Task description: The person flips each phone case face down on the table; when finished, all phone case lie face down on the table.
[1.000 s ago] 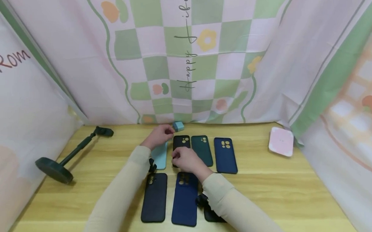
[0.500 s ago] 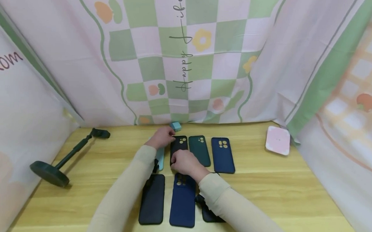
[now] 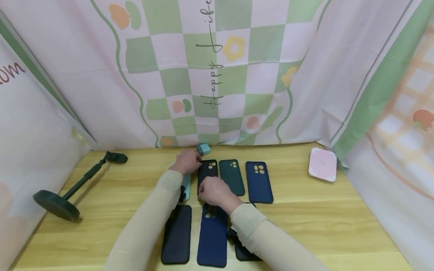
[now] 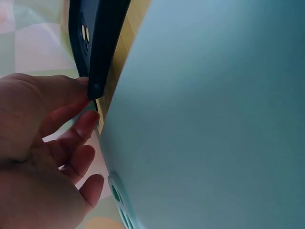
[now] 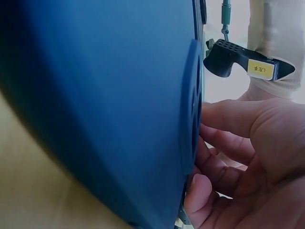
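the black case is in the far row on the table, between the light blue case and the green case, its camera holes at the far end. the left hand pinches its far left corner between thumb and a finger, the other fingers loosely bent, as the left wrist view shows. the right hand lies over the near end with fingers curled, fingertips at the near left corner; i cannot tell whether they pinch it, since the right wrist view is mostly filled by a blue case back.

the left arm covers part of the light blue case. a small blue block sits just beyond the left hand. the blue case ends the far row on the right, a little apart from the green one.

in the near row are a dark case, a navy case and a third case, partly under the right sleeve. a dark green stand is at left, a pink box at far right
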Tool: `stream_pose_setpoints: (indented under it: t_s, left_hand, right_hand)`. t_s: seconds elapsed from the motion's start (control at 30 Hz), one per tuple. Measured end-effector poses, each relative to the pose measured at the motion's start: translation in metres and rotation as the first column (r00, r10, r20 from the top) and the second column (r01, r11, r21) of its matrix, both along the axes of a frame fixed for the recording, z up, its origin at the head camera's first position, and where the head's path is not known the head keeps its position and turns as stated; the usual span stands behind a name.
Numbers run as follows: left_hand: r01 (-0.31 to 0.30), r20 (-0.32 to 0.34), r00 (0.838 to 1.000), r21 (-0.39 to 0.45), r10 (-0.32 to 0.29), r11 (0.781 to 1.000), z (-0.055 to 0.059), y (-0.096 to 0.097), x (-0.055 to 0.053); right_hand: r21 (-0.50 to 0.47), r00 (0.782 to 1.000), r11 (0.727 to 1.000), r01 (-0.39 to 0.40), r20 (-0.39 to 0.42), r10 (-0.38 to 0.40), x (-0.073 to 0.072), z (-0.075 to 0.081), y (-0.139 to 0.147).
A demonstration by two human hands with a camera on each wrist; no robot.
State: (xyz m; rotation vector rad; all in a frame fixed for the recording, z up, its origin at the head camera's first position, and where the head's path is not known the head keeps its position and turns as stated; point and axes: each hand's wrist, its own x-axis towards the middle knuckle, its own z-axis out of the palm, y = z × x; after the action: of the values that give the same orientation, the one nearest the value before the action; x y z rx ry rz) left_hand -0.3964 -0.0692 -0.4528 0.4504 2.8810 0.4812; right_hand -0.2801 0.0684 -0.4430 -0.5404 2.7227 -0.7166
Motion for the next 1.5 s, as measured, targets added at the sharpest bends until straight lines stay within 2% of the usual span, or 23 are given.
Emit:
stream_pose_setpoints:
  t_s: [0.1, 0.3, 0.43, 0.5, 0.67, 0.8, 0.93, 1.07, 1.27, 1.37, 1.5]
  left_hand:
    - [-0.011, 0.017, 1.000, -0.023, 0.012, 1.000, 0.000, -0.001, 0.003]
    - [-0.008, 0.028, 1.000, 0.013, 0.007, 1.000, 0.003, -0.003, 0.005]
    - [0.005, 0.009, 1.000, 0.072, -0.005, 0.997, 0.005, -0.006, 0.004]
    - [0.008, 0.022, 1.000, 0.149, -0.012, 0.989, 0.007, -0.008, 0.003]
    - [0.009, 0.053, 0.998, 0.344, -0.029, 0.939, 0.014, -0.015, 0.002]
    - [0.014, 0.066, 0.997, 0.425, -0.046, 0.905, 0.020, -0.023, 0.004]
    - [-0.001, 0.097, 0.994, 0.495, -0.055, 0.869, 0.026, -0.030, 0.007]
    - [-0.023, 0.112, 0.993, 0.537, -0.044, 0.843, 0.031, -0.036, 0.011]
    - [-0.028, 0.107, 0.993, 0.580, -0.042, 0.814, 0.032, -0.040, 0.013]
    - [-0.061, 0.131, 0.991, 0.604, -0.024, 0.794, 0.031, -0.043, 0.013]
    - [-0.105, 0.183, 0.983, 0.650, -0.020, 0.753, 0.031, -0.046, 0.014]
  right_hand:
    - [-0.003, 1.000, 1.000, -0.001, 0.003, 0.001, 0.000, -0.002, -0.001]
    - [0.003, 1.000, 1.000, 0.001, -0.030, -0.001, 0.002, -0.003, -0.003]
    - [0.013, 0.997, 1.000, -0.017, -0.074, 0.018, 0.005, 0.000, -0.003]
    - [0.022, 0.995, 0.999, -0.025, -0.092, 0.027, 0.006, 0.002, -0.003]
    - [0.019, 0.988, 0.999, -0.045, -0.145, 0.047, 0.009, 0.009, -0.002]
    - [-0.018, 0.981, 0.998, -0.067, -0.182, 0.063, 0.011, 0.012, -0.001]
    - [-0.097, 0.984, 0.993, -0.073, -0.171, 0.056, 0.015, 0.015, 0.000]
    - [-0.166, 0.984, 0.981, -0.103, -0.161, 0.076, 0.017, 0.018, 0.001]
    - [-0.181, 0.974, 0.967, -0.180, -0.169, 0.149, 0.017, 0.020, 0.004]
    - [-0.225, 0.982, 0.960, -0.166, -0.128, 0.140, 0.017, 0.020, 0.006]
    - [-0.329, 0.993, 0.937, -0.117, -0.068, 0.100, 0.017, 0.020, 0.008]
